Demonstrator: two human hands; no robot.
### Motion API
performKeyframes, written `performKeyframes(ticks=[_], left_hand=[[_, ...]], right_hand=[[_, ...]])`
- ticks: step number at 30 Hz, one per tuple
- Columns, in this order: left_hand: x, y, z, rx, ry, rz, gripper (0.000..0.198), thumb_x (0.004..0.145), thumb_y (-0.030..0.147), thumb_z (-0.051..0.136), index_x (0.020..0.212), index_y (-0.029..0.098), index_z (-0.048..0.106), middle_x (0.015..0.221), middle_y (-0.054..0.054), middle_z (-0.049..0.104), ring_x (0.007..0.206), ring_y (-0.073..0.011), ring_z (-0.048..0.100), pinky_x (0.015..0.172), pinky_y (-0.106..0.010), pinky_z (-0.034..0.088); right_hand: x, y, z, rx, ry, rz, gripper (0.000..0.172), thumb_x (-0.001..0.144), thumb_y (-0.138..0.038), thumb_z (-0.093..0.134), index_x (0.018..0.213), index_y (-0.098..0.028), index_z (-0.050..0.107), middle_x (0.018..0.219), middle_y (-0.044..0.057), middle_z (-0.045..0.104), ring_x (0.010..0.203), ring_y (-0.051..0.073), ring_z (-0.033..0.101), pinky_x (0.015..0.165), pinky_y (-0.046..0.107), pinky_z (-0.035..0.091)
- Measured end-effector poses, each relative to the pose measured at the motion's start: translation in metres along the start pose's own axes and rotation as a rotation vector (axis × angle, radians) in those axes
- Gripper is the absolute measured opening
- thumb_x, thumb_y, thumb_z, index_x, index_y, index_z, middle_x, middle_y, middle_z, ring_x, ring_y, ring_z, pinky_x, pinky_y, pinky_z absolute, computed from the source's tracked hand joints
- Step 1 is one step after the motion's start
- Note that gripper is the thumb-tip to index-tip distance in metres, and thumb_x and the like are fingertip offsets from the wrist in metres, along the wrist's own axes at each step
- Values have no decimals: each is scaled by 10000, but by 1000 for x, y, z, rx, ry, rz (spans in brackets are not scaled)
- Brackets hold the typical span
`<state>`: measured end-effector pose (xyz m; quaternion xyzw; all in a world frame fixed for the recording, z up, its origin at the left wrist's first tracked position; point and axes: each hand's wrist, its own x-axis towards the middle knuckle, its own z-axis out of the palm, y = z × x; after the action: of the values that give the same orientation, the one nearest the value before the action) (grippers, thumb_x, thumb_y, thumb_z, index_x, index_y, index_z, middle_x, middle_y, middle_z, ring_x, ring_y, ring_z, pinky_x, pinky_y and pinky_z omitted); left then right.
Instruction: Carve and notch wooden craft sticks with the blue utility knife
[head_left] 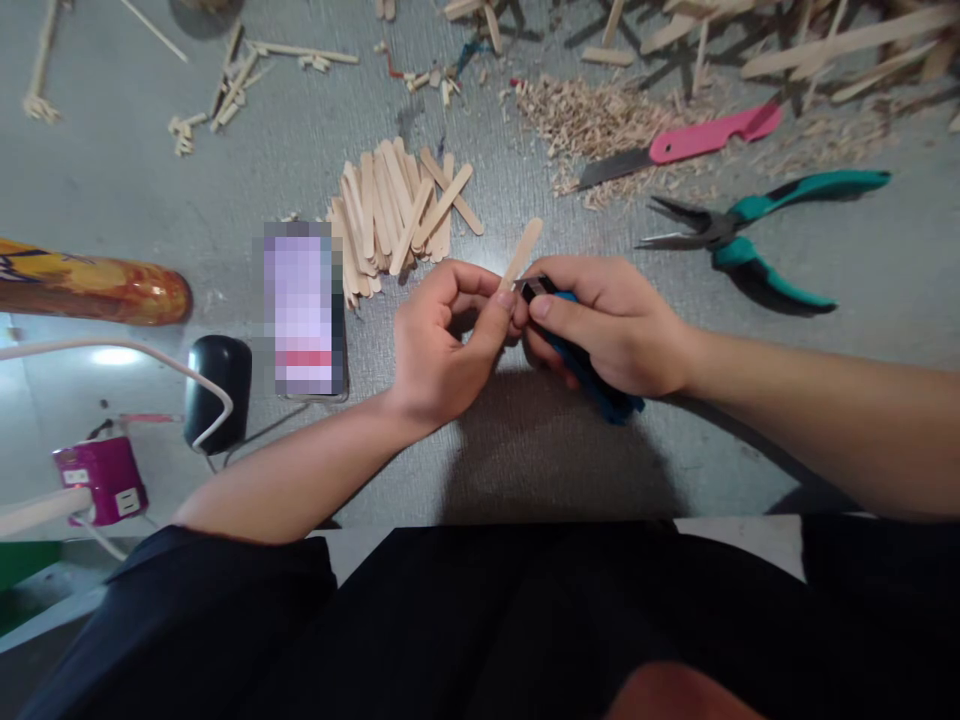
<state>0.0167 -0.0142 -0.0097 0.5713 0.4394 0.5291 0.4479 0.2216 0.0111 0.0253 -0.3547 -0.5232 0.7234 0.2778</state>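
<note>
My left hand (450, 335) pinches a wooden craft stick (524, 247) between thumb and fingers, its rounded end pointing up and away. My right hand (611, 325) is wrapped round a blue-and-black tool that looks like a utility knife (589, 375). The tool's front end meets the stick's lower part, right by my left fingertips; my fingers partly hide the contact. Just beyond my left hand lies a loose pile of craft sticks (386, 205). Teal-handled needle-nose pliers (724, 232) rest with their jaws apart, beyond my right wrist.
A pink-handled knife (712, 135) lies against a heap of wood shavings (600, 115). More sticks (847, 50) are jumbled at the far right. On the left are a phone (304, 310), a black mouse-shaped object (217, 390), an orange-yellow can (90, 285) and a purple power adapter (101, 480) with cables.
</note>
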Motion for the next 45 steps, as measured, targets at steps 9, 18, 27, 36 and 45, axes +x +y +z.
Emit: performKeyframes(ticks=[9, 18, 27, 36, 45], left_hand=[[1, 1, 1, -4, 4, 19, 321, 1147, 512, 853, 1013, 242, 741, 835, 16, 840, 698, -127, 837, 645, -235, 682], [-1, 3, -2, 77, -4, -5, 389, 1138, 583, 846, 1011, 234, 731, 836, -3, 846, 713, -142, 851, 650, -244, 664], [-3, 1, -6, 84, -92, -116, 453, 1156, 663, 783, 1030, 241, 680, 784, 3, 828, 681, -152, 828, 635, -270, 636], [-2, 2, -12, 199, -157, -107, 470, 1175, 693, 730, 994, 266, 652, 740, 11, 804, 606, -149, 749, 581, -304, 552], [-5, 1, -13, 224, -172, -70, 430, 1186, 642, 730, 981, 272, 650, 708, 32, 783, 575, -140, 720, 553, -295, 506]], right_hand=[[1, -3, 1, -27, 15, 23, 266, 1194, -185, 601, 937, -248, 629, 583, -70, 623, 441, 113, 538, 439, 237, 452], [0, -9, 4, -83, 59, 86, 341, 1199, -116, 589, 889, -257, 601, 578, -71, 614, 447, 110, 548, 453, 242, 446], [-1, -16, 9, -187, 102, 148, 352, 1195, -108, 613, 876, -257, 616, 603, -68, 613, 453, 112, 556, 455, 258, 438], [-2, -19, 15, -177, 106, 237, 401, 1190, -74, 492, 849, -254, 603, 585, -68, 598, 414, 124, 548, 432, 295, 398], [-5, -26, 21, -226, 128, 252, 399, 1174, -92, 596, 808, -251, 577, 556, -61, 581, 404, 114, 529, 436, 291, 364]])
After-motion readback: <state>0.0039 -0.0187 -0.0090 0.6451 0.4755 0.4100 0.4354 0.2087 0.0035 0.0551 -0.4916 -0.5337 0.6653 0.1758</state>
